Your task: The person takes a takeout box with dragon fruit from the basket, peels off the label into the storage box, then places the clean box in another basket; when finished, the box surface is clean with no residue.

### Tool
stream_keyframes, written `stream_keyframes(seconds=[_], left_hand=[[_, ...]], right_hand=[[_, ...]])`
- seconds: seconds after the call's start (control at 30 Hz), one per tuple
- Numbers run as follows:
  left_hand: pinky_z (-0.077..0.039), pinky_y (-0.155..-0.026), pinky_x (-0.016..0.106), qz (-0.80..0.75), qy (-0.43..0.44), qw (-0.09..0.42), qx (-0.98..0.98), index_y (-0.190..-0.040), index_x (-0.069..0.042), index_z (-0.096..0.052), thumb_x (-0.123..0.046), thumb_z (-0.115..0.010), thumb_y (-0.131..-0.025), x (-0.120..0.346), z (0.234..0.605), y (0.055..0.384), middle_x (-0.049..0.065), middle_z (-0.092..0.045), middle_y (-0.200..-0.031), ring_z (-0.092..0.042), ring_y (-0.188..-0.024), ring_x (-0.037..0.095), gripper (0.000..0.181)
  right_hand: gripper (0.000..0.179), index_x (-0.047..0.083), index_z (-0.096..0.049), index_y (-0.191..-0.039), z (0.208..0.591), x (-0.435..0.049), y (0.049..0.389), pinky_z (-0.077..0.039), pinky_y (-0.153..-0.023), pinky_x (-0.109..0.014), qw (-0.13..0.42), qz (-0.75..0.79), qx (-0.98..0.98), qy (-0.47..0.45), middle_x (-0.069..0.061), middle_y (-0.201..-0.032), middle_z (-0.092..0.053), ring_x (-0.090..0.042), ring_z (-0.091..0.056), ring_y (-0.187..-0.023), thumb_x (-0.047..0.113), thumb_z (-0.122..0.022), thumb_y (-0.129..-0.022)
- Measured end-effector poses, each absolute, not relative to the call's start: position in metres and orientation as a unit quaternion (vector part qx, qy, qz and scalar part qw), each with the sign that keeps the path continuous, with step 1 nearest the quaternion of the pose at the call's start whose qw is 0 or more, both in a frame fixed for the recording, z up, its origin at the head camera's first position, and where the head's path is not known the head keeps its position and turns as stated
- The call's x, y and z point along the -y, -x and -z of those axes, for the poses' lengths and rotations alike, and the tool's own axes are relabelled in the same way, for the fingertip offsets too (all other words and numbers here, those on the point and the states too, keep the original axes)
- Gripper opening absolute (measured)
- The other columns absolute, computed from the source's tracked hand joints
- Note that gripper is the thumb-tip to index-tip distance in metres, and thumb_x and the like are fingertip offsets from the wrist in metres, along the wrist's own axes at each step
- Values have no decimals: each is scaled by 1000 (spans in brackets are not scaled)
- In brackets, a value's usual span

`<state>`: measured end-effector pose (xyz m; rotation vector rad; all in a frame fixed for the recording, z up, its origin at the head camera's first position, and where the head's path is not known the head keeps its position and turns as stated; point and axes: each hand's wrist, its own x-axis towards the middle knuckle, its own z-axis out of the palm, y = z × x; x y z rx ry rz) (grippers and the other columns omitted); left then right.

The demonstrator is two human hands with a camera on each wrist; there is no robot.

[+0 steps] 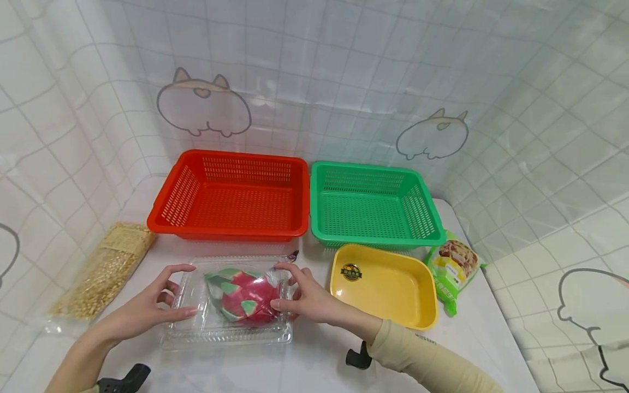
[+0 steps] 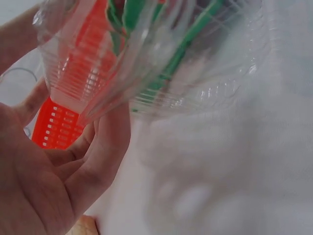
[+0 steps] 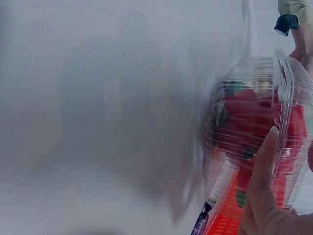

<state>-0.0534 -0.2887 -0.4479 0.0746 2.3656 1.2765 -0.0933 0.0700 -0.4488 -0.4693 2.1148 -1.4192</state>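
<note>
A clear plastic clamshell box [image 1: 226, 335] lies low over the white table, its lid down over a pink dragon fruit [image 1: 248, 297] with green scales. My left hand [image 1: 140, 308] grips the box's left edge, thumb at the near side and fingers at the far side. On the opposite edge, my right hand [image 1: 314, 297] holds the box between thumb and fingers. In the left wrist view, curled fingers [image 2: 110, 147] sit against the ribbed wall. The right wrist view shows a finger [image 3: 263, 171] along the box's rim seam.
Behind the box stand a red basket [image 1: 236, 237] and a green basket [image 1: 378, 240]. To the right are a yellow tray [image 1: 383, 284] and a green snack bag [image 1: 453, 267]. A bag of pale grains [image 1: 103, 273] lies left. A small dark purple wrapper [image 1: 293, 255] shows behind the box.
</note>
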Motion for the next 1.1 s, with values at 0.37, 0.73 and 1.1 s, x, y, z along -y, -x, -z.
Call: stream_keyframes(seconds=[0.37,0.73,1.1], left_hand=[[-52,-74,30,-501,-48,235,-831,-154,-22,-19,-21,-72,-92,298,449,52,17,-41,-112,-57,-94,19,81],[-53,-71,28,-522,-65,226,-820,-152,-20,-24,-16,-71,-92,298,448,47,15,-43,-109,-60,-89,19,76],[-54,-68,30,-520,-59,205,-827,-150,-19,-28,-18,-73,-90,277,432,45,15,-46,-107,-61,-83,21,74]], right_hand=[[70,37,-41,-144,446,-70,94,-60,-64,-42,275,523,-788,174,-12,-120,-42,-17,-60,-73,21,-78,-88],[69,33,-44,-144,443,-74,94,-59,-62,-40,267,523,-791,172,-13,-119,-43,-19,-60,-74,18,-78,-87],[69,44,-45,-141,430,-93,95,-59,-64,-39,281,552,-768,160,-13,-122,-43,-24,-62,-75,14,-77,-87]])
